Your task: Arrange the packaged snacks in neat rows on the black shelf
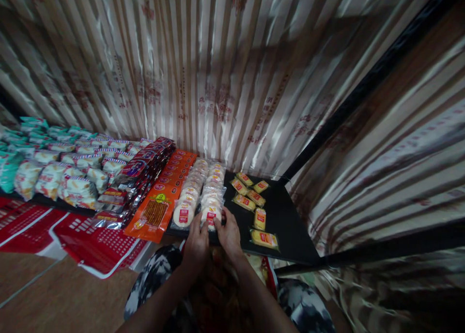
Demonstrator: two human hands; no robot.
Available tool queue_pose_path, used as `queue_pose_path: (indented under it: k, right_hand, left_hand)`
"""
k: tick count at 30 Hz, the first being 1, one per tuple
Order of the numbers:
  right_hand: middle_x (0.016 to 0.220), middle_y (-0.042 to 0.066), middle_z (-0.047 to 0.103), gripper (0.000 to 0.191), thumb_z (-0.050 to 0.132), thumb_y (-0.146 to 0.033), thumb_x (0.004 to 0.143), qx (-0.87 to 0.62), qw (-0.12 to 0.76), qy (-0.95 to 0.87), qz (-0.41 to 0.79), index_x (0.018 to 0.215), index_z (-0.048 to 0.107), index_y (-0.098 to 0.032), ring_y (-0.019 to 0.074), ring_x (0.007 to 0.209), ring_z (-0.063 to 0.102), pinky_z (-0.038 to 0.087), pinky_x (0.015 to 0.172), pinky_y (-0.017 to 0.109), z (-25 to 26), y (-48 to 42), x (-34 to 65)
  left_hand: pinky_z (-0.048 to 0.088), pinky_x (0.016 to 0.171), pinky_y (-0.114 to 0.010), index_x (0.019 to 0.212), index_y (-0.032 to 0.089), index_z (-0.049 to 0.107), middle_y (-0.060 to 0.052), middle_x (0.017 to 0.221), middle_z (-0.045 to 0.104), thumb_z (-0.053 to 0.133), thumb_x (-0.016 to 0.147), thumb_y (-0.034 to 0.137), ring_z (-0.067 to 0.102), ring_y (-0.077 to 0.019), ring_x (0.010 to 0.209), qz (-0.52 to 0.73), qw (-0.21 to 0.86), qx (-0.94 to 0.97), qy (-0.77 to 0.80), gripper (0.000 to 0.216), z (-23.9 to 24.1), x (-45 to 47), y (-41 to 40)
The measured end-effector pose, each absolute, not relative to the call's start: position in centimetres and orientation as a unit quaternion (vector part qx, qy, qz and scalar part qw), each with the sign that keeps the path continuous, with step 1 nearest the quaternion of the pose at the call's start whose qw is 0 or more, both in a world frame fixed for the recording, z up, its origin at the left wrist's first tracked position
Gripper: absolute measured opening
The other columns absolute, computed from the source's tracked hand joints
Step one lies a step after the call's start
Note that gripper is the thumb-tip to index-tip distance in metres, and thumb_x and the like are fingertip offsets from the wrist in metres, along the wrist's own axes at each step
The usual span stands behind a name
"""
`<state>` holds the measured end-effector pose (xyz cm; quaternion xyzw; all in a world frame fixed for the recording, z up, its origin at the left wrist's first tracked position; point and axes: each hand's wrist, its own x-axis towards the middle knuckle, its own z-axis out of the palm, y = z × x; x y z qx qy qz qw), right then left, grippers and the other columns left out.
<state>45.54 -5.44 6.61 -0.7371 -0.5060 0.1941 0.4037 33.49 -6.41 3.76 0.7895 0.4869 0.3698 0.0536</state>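
The round white packet (210,215) with a red label lies at the near end of the right-hand of two rows, close to the front edge of a black shelf (290,226). The left hand (197,235) is at its left side and the right hand (229,230) at its right, both reaching in from the near edge. The fingers of each hand are slightly bent and touch the packet's near sides, the right thumb lying towards its front; whether they grip it or only press against it, I cannot tell. Behind it, similar packets overlap back towards the curtain (218,81), and a matching row (191,192) runs just beside on the left. To the right, seven small yellow packets (259,219) lie scattered, most of them near the back. Left of the rows come an orange packet (156,212), overlapping dark red packets (145,171), many white bags (78,190) and, farthest left, green bags (7,171). Red baskets (98,243) stand below the shelf's left part. A black post (327,129) slants up at the right.
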Motion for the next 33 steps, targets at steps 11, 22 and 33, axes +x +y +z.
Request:
queue_pose_path:
  k: [11,22,33]
  right_hand:
    - [0.114,0.015,0.057,0.051,0.045,-0.037,0.080,-0.720,0.422,-0.517,0.191,0.124,0.047,-0.010,0.0212,0.094,0.056,0.048,0.076,0.032,6.9,-5.3,45.6]
    - [0.100,0.006,0.067,0.028,0.038,-0.025,0.084,-0.704,0.317,-0.571,0.280,0.098,0.063,-0.020,0.0189,0.093,0.060,0.044,0.085,0.031,2.1,-17.8,44.7]
    - [0.122,0.016,0.050,0.033,0.048,-0.026,0.079,-0.846,0.127,-0.517,0.012,0.109,0.058,-0.016,0.0305,0.109,0.046,0.039,0.087,0.041,1.7,-21.2,48.8]
  left_hand:
    - [0.040,0.100,-0.045,0.117,0.013,0.051,-0.014,0.128,0.047,0.033,0.082,0.006,0.039,-0.0230,0.123,0.334,0.080,0.808,0.478,0.040,4.7,33.7,-6.1]
    - [0.037,0.099,-0.037,0.109,0.017,0.056,-0.009,0.115,0.056,0.036,0.082,0.012,0.048,-0.0197,0.110,0.112,0.269,0.830,0.476,0.034,2.7,31.4,-15.0]
    - [0.036,0.096,-0.034,0.107,0.018,0.058,-0.008,0.115,0.057,0.034,0.081,0.014,0.049,-0.0207,0.109,-0.021,0.304,0.836,0.457,0.036,4.4,31.9,-18.4]
